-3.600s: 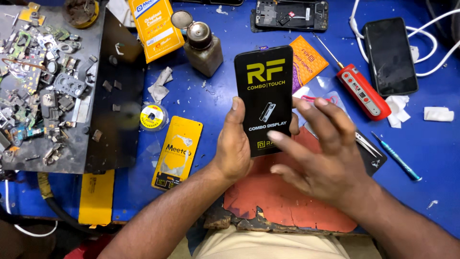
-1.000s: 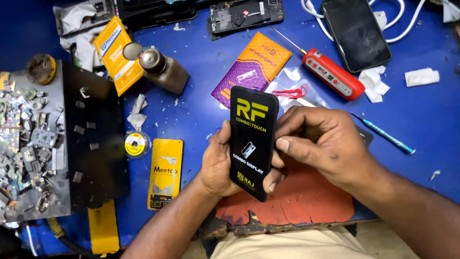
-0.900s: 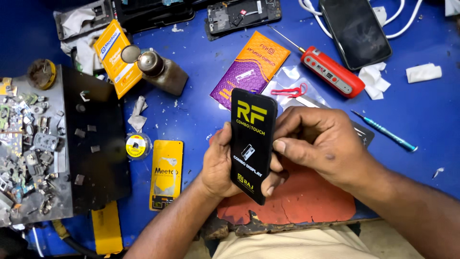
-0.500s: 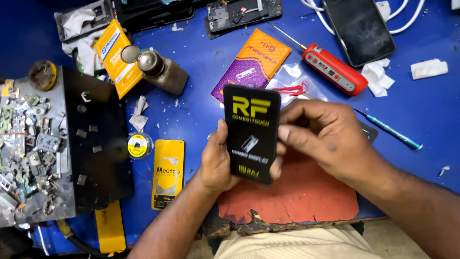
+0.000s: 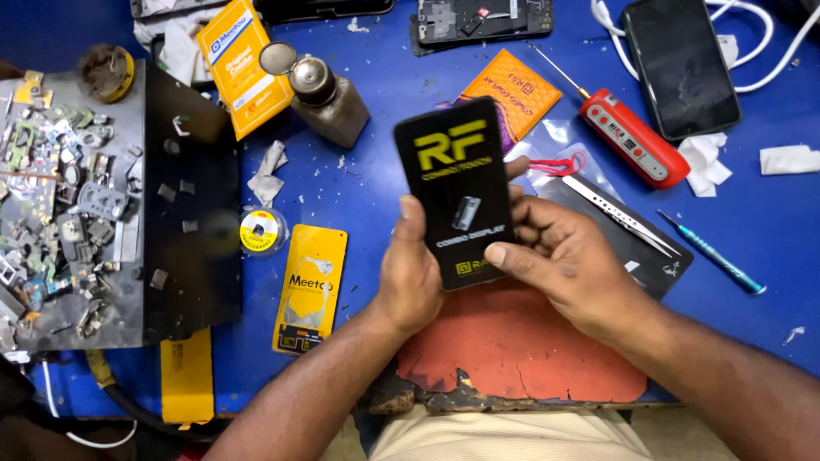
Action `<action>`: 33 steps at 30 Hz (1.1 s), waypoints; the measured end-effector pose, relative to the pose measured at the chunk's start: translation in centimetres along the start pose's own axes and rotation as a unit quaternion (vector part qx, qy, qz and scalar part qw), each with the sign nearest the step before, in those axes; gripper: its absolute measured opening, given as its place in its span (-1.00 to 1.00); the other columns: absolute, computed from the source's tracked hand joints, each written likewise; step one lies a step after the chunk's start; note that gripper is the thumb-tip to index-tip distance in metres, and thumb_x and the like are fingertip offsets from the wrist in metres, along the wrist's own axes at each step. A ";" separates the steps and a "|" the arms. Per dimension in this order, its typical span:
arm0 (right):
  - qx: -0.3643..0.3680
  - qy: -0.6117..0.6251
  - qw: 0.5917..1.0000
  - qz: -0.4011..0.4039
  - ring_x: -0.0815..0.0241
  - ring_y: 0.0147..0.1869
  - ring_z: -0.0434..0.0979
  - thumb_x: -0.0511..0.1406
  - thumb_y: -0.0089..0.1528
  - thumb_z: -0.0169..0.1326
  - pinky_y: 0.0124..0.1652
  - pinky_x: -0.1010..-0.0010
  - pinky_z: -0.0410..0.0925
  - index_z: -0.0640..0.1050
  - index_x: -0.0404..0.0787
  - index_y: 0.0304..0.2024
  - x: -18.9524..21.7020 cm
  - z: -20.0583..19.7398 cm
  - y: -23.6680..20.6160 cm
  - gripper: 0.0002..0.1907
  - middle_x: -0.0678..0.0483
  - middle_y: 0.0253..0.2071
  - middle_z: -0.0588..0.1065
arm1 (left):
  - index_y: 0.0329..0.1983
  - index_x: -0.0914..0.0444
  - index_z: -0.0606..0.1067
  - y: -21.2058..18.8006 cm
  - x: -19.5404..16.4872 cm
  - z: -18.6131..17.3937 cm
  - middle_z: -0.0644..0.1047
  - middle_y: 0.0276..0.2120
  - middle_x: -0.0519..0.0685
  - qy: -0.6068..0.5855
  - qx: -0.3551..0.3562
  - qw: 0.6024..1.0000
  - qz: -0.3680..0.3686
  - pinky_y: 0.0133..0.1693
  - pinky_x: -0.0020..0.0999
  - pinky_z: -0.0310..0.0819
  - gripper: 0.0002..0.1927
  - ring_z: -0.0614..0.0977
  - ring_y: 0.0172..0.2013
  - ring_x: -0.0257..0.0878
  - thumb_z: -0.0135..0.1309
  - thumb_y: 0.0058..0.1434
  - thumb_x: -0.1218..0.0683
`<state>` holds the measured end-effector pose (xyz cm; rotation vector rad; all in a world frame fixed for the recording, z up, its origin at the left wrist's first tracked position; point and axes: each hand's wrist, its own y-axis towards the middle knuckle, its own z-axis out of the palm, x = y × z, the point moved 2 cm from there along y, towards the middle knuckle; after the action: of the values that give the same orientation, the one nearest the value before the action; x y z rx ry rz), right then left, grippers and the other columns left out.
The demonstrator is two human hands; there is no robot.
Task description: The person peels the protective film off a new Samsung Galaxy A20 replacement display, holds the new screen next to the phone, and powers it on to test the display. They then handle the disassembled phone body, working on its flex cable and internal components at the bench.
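The blue bench (image 5: 384,188) is lying cluttered under the person's arms, with a worn orange mat (image 5: 512,350) at its near edge. A tray of scrap parts (image 5: 68,205) is sitting at the left, a red screwdriver (image 5: 632,137) and a dark phone (image 5: 679,64) at the right. The left hand (image 5: 410,273) and right hand (image 5: 572,265) are both closing around a black box (image 5: 457,192), holding it upright above the mat.

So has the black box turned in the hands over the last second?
Yes. The black box was edge-on and tilted; against the orange mat, its printed face now points flat up at the camera.
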<state>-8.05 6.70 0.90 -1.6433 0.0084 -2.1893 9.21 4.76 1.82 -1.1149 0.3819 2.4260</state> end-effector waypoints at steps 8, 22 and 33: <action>-0.165 -0.549 0.757 -0.314 0.09 -0.09 0.60 -0.40 0.12 0.35 -0.15 0.29 0.47 0.59 -0.31 -0.07 4.4 0.3 -2.2 -0.67 0.01 -0.11 0.58 | 0.61 0.28 -0.10 -0.1 -0.4 -0.3 0.21 0.42 0.13 0.185 -0.039 0.973 0.134 0.44 -0.13 0.30 -0.07 0.36 0.39 -0.13 0.21 0.45 -0.09; -0.089 -0.492 0.779 -0.379 0.09 -0.16 0.61 -0.39 0.13 0.33 -0.12 0.29 0.46 0.58 -0.25 -0.19 6.6 0.7 -2.6 -0.77 0.03 -0.21 0.58 | 0.66 0.25 -0.10 0.5 -1.3 -0.7 0.35 0.34 0.14 -0.018 0.066 0.998 0.014 0.39 -0.05 0.37 0.17 0.45 0.34 -0.04 0.43 0.21 -0.05; -0.160 -0.632 0.752 -0.099 0.01 -0.30 0.63 -0.33 0.22 0.23 -0.29 0.26 0.44 0.65 -0.21 -0.07 9.9 -5.6 -2.0 -0.78 -0.09 -0.27 0.60 | 0.64 0.29 -0.05 0.5 -1.6 -1.1 0.40 0.26 0.14 0.026 -0.004 0.999 0.044 0.35 0.01 0.49 0.16 0.52 0.27 -0.02 0.42 0.21 -0.12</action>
<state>-16.07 4.14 8.78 -3.0837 -0.1832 -0.7545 10.59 3.48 2.40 -1.1893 0.4475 2.4814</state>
